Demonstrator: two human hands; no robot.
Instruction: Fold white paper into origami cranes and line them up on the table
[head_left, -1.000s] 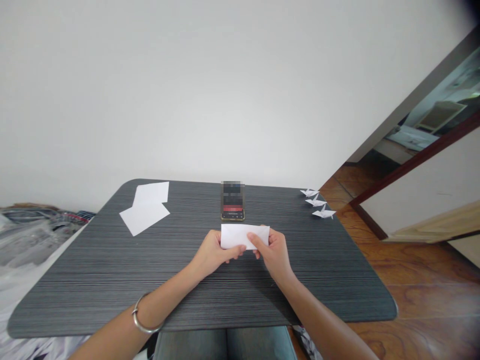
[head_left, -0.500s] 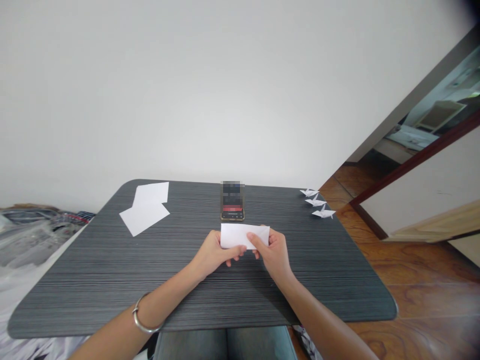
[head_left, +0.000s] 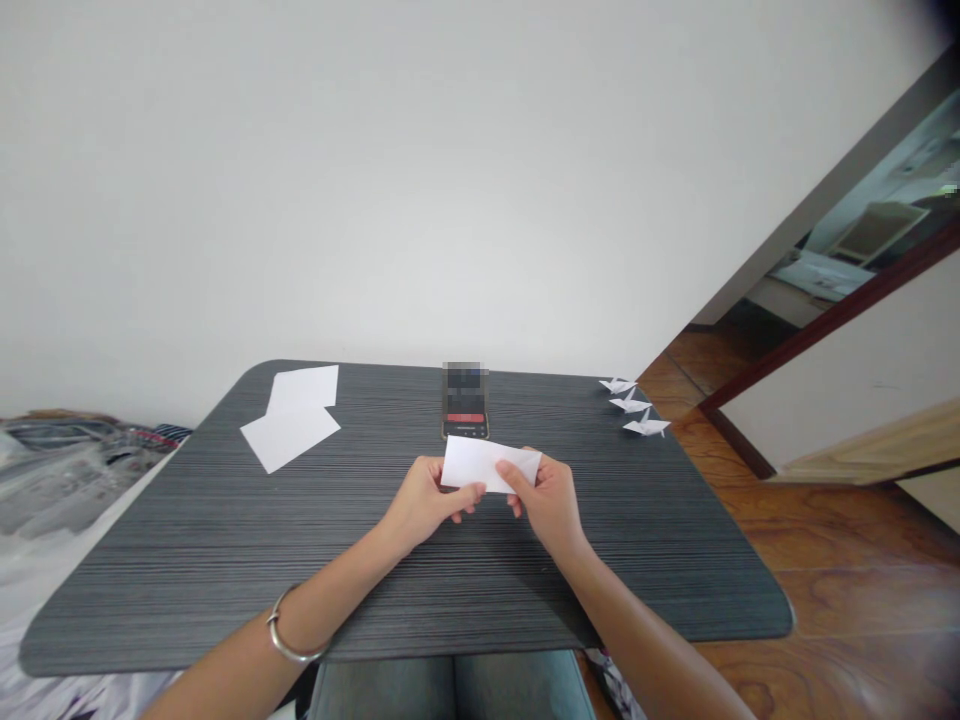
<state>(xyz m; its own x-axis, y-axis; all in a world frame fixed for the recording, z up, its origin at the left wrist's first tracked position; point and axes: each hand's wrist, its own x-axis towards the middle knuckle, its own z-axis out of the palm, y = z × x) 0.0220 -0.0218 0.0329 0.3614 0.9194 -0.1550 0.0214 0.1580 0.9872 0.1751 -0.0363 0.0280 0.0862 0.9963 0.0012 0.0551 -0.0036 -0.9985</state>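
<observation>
Between my two hands is a white folded sheet of paper (head_left: 474,462), a wide rectangle held above the table and slightly tilted. My left hand (head_left: 422,503) grips its left lower edge, thumb in front along the bottom and fingers behind. At the right end, my right hand (head_left: 550,497) pinches the paper with its thumb pressed on the front face. Fingers behind the paper are partly hidden. Just beyond it stands a phone (head_left: 466,395), its lower edge partly covered by the paper.
Two white paper sheets (head_left: 291,437) overlap at the left of the dark table (head_left: 360,600). Three folded paper cranes (head_left: 646,427) stand in a row near the right edge. A wall (head_left: 450,200) rises behind. Plastic-wrapped items (head_left: 67,490) lie left of the table.
The paper has tilted, its left end rising so that it now overlaps the phone's bottom edge. Both hands keep their hold, and my left thumb has shifted slightly left and up.
</observation>
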